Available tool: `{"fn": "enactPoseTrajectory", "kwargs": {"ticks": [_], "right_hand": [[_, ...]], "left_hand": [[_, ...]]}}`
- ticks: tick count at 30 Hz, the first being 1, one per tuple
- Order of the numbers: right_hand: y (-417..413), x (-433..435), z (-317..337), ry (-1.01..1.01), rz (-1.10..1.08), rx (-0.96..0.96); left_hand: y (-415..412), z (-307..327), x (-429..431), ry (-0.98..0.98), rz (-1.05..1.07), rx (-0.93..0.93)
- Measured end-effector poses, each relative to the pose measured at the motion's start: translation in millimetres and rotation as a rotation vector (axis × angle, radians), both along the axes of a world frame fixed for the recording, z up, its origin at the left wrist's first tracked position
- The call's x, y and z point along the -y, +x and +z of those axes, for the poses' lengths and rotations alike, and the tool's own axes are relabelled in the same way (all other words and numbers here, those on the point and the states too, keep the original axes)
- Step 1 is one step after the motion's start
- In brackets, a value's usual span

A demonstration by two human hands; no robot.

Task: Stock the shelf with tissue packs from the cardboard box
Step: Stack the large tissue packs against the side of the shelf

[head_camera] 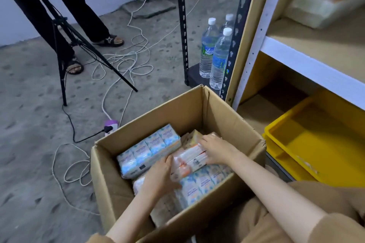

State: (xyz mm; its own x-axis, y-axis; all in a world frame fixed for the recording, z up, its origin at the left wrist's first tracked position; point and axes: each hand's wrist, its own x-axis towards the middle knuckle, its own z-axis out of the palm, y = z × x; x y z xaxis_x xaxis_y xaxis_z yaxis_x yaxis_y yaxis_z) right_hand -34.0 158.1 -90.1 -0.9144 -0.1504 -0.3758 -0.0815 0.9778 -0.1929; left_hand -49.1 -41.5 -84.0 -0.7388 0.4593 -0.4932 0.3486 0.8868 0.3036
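Note:
An open cardboard box [223, 116] stands on the floor in front of me, filled with wrapped tissue packs. A blue-and-white pack [148, 150] lies at the box's far left, another blue pack [201, 181] at the near right. Between them lies an orange-and-white tissue pack [189, 161]. My left hand [160, 175] grips its near left end, and my right hand [215, 149] grips its far right end. The shelf [308, 65] rises to the right of the box.
A yellow plastic bin [316, 144] sits on the lowest shelf board. Blurred packs lie on an upper board. Three water bottles [217, 57] stand on a black rack. Behind the box are loose cables, a power strip [110, 126], a tripod and a standing person's legs.

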Motion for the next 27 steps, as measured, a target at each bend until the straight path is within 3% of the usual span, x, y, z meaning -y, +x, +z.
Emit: {"fn": "enactPoseTrajectory", "kwargs": {"ticks": [7,15,20,27], "right_hand": [[-17,10,-30,0.131,0.181,0.027],[-13,2,-4,0.072,0.122,-0.014],[-4,-19,52,0.056,0.041,-0.141],[41,-83,196,0.012,-0.160,-0.437]], "left_hand": [[-9,-12,7,-0.178,-0.153,-0.022],[-17,4,8,-0.125,-0.141,-0.130],[-30,64,-6,-0.079,-0.223,-0.225],[-26,207,-68,0.139,-0.366,-0.515]]}}
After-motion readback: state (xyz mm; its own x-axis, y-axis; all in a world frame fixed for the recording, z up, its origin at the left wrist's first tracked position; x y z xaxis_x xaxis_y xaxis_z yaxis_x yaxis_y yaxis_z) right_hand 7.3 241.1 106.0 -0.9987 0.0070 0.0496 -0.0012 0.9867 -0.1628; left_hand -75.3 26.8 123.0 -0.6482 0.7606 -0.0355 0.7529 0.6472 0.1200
